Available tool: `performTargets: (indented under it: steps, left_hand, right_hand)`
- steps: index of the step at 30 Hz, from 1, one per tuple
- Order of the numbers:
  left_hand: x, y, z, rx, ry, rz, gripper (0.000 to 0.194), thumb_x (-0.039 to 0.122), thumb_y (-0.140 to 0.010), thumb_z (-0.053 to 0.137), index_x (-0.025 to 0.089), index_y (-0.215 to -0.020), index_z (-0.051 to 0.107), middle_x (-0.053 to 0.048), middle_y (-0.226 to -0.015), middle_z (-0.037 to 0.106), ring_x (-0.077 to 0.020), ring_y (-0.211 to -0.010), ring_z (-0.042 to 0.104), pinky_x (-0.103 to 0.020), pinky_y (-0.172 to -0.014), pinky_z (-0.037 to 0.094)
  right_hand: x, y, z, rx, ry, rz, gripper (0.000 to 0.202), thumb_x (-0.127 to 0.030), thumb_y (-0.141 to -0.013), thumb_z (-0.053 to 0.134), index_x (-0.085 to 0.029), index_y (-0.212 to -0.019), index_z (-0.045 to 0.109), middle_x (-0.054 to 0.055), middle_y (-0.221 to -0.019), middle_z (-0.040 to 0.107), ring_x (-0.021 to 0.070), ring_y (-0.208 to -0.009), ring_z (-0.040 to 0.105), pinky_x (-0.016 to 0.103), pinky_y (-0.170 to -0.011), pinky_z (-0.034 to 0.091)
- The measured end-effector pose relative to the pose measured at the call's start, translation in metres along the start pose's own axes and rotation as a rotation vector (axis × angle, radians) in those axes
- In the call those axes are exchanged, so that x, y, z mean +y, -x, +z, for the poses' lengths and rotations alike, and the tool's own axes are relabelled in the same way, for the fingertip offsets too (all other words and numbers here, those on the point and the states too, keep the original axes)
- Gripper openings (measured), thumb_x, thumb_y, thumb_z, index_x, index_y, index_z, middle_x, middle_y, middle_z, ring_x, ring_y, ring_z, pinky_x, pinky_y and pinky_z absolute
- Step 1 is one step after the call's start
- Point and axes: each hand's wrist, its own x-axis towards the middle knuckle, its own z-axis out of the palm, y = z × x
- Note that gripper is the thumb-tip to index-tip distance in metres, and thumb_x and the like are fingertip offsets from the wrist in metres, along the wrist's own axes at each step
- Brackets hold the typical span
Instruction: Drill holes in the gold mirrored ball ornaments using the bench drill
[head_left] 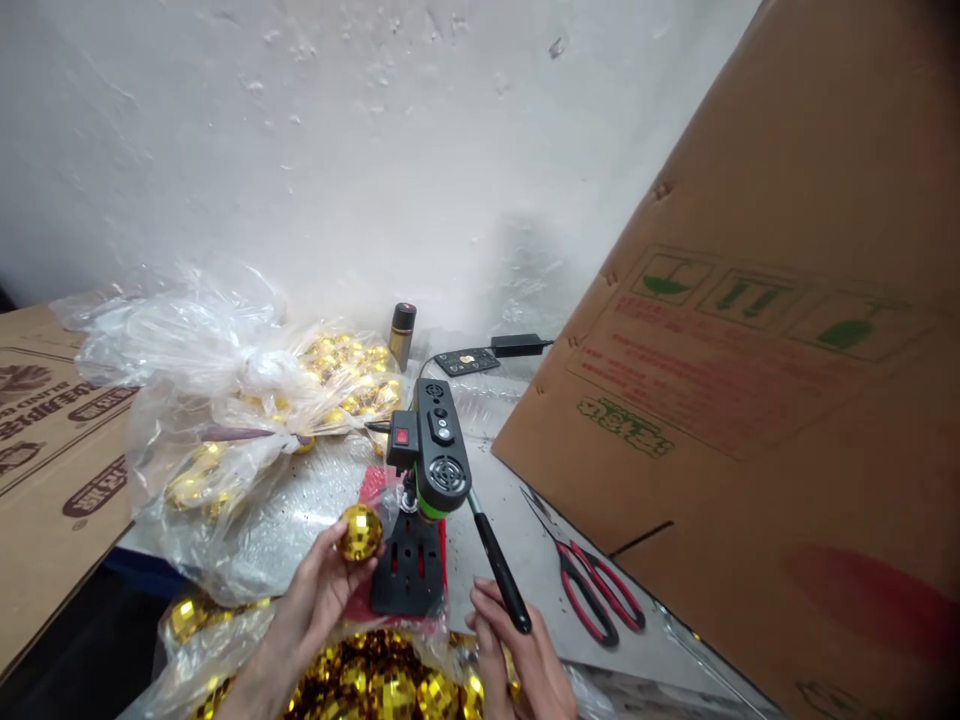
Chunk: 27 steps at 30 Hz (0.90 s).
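Note:
Between the fingertips of my left hand [328,580] is a gold mirrored ball [361,532], held just left of a black device [442,450] on a black slotted base plate [407,565]. My right hand [514,640] is by the black handle [502,572] of a rod that slants down from the device; its fingers are bent together, and whether they hold anything small is hidden. Below both hands lies an open plastic bag of gold balls [394,690].
Tied clear bags of gold balls [349,375] stand at the left beside a flat carton [52,440]. A bottle [402,335] and a black adapter [517,345] are near the wall. Red-handled scissors [600,590] lie at the right, before a large cardboard box [750,350].

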Motion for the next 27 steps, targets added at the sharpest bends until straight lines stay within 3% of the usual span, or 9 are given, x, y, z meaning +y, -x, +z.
performTargets:
  steps: [2,4,12,16,19,21,27]
  left_hand:
    - [-0.024,0.007,0.001,-0.004,0.02,-0.037,0.041,0.038,-0.08,0.083,0.018,-0.113,0.07,-0.011,-0.112,0.081,-0.0257,-0.092,0.08,-0.035,-0.081,0.067]
    - [-0.036,0.004,0.005,0.003,-0.007,-0.002,0.045,0.036,-0.076,0.088,0.019,-0.113,0.07,-0.008,-0.11,0.082,-0.0237,-0.09,0.08,-0.033,-0.081,0.067]
    - [-0.012,-0.027,0.012,0.092,-0.116,0.14,0.059,0.033,-0.066,0.095,0.015,-0.113,0.066,-0.009,-0.108,0.08,-0.0193,-0.091,0.077,-0.026,-0.08,0.064]
    - [-0.022,-0.022,0.003,0.104,-0.218,0.186,0.073,0.047,-0.067,0.094,0.019,-0.124,0.058,-0.011,-0.116,0.078,-0.025,-0.1,0.077,-0.033,-0.084,0.063]
    - [-0.035,-0.013,-0.004,0.034,-0.418,0.314,0.078,0.062,-0.074,0.085,0.021,-0.134,0.058,-0.013,-0.135,0.072,-0.032,-0.125,0.07,-0.041,-0.104,0.058]
    - [-0.043,-0.008,-0.007,-0.017,-0.601,0.35,0.079,0.068,-0.075,0.08,0.02,-0.135,0.06,-0.015,-0.138,0.071,-0.0359,-0.131,0.066,-0.048,-0.112,0.054]
    - [-0.055,-0.016,-0.006,-0.008,-1.031,0.575,0.063,0.057,-0.083,0.07,0.02,-0.133,0.064,-0.018,-0.14,0.07,-0.0407,-0.131,0.065,-0.064,-0.115,0.048]
  right_hand:
    - [-0.001,0.003,0.0,0.013,-0.017,0.004,0.022,-0.011,-0.102,0.06,-0.023,-0.109,0.077,0.008,-0.104,0.079,0.0168,-0.091,0.079,0.022,-0.076,0.061]
    - [0.001,0.008,-0.003,0.013,-0.003,-0.001,0.021,-0.013,-0.103,0.06,-0.022,-0.11,0.077,0.008,-0.103,0.079,0.0176,-0.09,0.079,0.024,-0.077,0.061]
    - [0.015,0.032,-0.014,0.007,0.029,0.031,0.02,-0.013,-0.103,0.058,-0.021,-0.107,0.075,0.007,-0.103,0.079,0.0178,-0.091,0.078,0.026,-0.081,0.061]
    - [0.013,0.031,-0.013,0.004,0.015,0.026,0.02,-0.015,-0.105,0.056,-0.021,-0.108,0.075,0.007,-0.102,0.078,0.017,-0.09,0.077,0.025,-0.079,0.061]
    - [0.012,0.029,-0.012,0.005,0.015,0.018,0.019,-0.016,-0.105,0.057,-0.021,-0.107,0.075,0.008,-0.101,0.078,0.0179,-0.089,0.078,0.025,-0.078,0.061]
    - [0.011,0.029,-0.012,0.003,0.014,0.015,0.02,-0.016,-0.105,0.056,-0.021,-0.106,0.075,0.008,-0.099,0.078,0.0182,-0.088,0.078,0.025,-0.077,0.062]
    - [0.013,0.034,-0.014,-0.014,0.022,-0.004,0.023,-0.018,-0.107,0.054,-0.021,-0.106,0.077,0.007,-0.096,0.08,0.0165,-0.084,0.079,0.023,-0.077,0.063]
